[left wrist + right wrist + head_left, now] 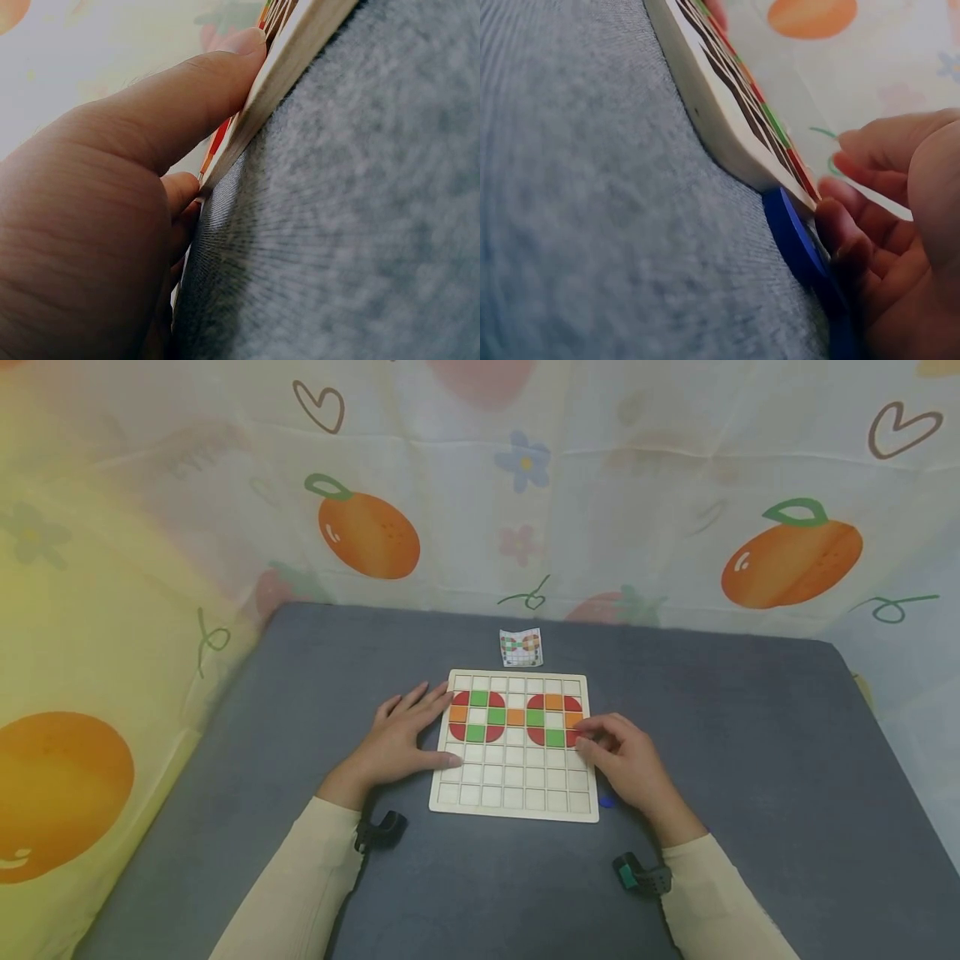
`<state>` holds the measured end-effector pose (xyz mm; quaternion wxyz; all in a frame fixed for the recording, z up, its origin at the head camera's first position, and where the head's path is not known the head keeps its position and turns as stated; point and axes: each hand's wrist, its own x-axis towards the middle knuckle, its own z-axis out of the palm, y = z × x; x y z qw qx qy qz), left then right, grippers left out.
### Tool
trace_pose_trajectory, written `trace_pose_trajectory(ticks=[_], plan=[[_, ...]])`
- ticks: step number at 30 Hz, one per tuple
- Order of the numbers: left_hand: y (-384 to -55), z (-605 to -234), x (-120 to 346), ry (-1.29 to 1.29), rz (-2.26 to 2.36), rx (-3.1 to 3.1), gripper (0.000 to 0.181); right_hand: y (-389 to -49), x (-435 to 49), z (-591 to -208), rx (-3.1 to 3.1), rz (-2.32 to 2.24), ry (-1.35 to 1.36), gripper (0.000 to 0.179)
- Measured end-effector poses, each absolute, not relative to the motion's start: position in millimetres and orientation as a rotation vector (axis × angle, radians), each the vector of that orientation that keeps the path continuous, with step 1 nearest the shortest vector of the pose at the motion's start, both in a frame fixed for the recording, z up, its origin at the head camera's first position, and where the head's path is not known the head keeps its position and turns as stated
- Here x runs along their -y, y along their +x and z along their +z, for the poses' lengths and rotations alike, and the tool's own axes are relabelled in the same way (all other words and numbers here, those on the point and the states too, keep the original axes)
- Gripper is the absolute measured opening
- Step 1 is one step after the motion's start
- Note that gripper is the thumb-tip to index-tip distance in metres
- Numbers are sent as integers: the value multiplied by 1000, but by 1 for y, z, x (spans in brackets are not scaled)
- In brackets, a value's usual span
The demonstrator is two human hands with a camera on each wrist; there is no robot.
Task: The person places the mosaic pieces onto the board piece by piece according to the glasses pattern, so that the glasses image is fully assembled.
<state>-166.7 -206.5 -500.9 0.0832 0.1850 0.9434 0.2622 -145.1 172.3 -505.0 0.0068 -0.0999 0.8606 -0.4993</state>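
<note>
A wooden grid board [491, 796] lies on the table, with red, green and orange tiles in two ring shapes joined by an orange tile [515, 717]. My left hand [401, 735] rests at the board's left edge, fingers spread, thumb lying on the board's top in the left wrist view. At the right edge, my right hand [626, 760] has its thumb and forefinger bent beside a red tile [572, 738]. Nothing shows between those fingers, though contact with the tile is unclear. Blue pieces [795, 236] lie against the board's near right side, below the right hand.
A small pattern card [521, 647] lies just beyond the board, showing similar coloured shapes. Grey cloth covers the table [712, 718]. Behind it hangs a fruit-printed curtain [622, 468]. Black straps with devices [386, 831] sit at both wrists.
</note>
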Motion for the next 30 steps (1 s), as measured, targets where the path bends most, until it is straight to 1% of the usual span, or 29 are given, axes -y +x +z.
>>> trace_pose_trajectory(ticks=[15,21,27,30], plan=[[-167,-501,202,543,774,-2811,112,-134,-197,-498,-2616,-1483,-355,19],[-167,-502,204,547,779,-2812,112,-126,-204,-498,-2678,-1356,-418,20],[-166,-501,206,536,775,-2818,112,-123,-213,-501,-2713,-1248,-546,24],[-166,-500,206,536,772,-2819,111,-120,-217,-500,-2721,-1222,-581,22]])
